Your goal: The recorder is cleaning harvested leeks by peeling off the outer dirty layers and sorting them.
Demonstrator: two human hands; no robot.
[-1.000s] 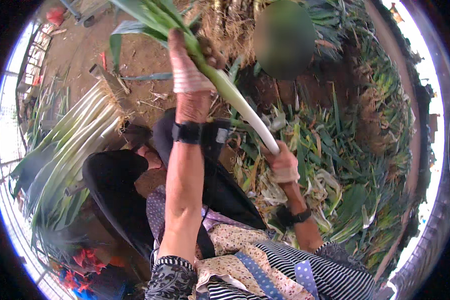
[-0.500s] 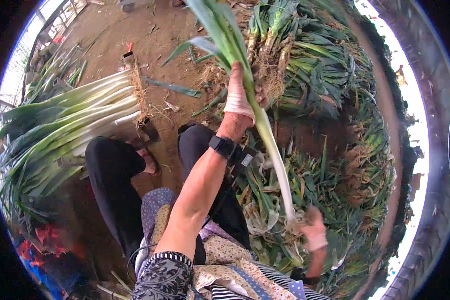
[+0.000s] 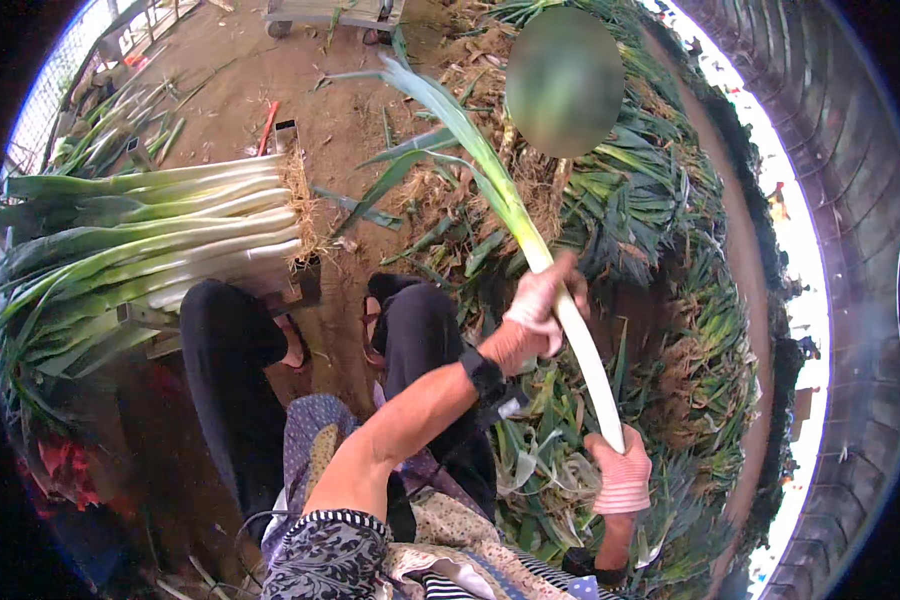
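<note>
A long leek point(image 3: 589, 365) with a white shaft and green leaves slants across my front, its leaves up and its root end low at the right. My left hand point(image 3: 542, 300), taped in pale wrapping, is closed around the upper part of the white shaft. At the lower end, my right hand point(image 3: 620, 472), also wrapped, grips the leek, and its fingers cover the roots. Below and between the hands lies a heap of stripped leek leaves point(image 3: 550, 440).
Cleaned leeks point(image 3: 220, 215) lie side by side on a metal-framed stand at my left, roots toward me. More untrimmed leeks point(image 3: 630, 205) are piled ahead on the right. A wheeled cart point(image 3: 335, 12) stands at the far edge of the dirt floor point(image 3: 230, 90).
My left hand has slid down from the leaves to the white shaft. My right hand, blurred before near the root end, now holds it. The leek shows fewer leaves and a cleaner shaft.
</note>
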